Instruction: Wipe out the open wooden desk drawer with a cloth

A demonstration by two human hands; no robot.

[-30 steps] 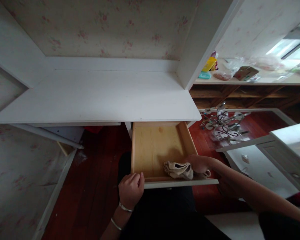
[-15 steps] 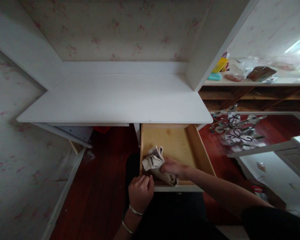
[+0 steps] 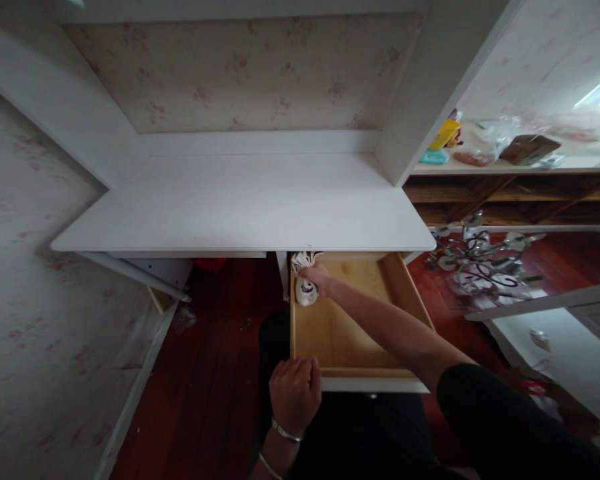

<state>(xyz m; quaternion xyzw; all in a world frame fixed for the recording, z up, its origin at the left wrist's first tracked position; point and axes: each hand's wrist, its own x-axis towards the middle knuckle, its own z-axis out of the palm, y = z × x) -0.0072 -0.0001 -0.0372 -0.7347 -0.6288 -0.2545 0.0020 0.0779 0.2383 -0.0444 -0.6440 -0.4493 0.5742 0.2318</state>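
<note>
A wooden drawer (image 3: pixel 360 333) is pulled out from under the white desk (image 3: pixel 260 207). Inside it, at the far left corner, my right hand (image 3: pixel 319 277) is closed around a crumpled off-white cloth (image 3: pixel 307 293) with dark markings. The cloth lies against the drawer's left side and back, partly covered by my fingers. My left hand (image 3: pixel 295 393), with bracelets at the wrist, is curled over the front left corner of the drawer, its fingers wrapped on the front edge.
A chandelier (image 3: pixel 480 253) with curved arms lies on the red wooden floor (image 3: pixel 205 373) to the right. Behind it a low shelf (image 3: pixel 510 169) carries plastic bags and a brown box (image 3: pixel 530 149). A white cabinet piece (image 3: pixel 545 340) lies at the lower right.
My right hand has moved the cloth from the drawer's front left to its back left corner, bunching it. My left hand stays at the front corner. The view has shifted slightly.
</note>
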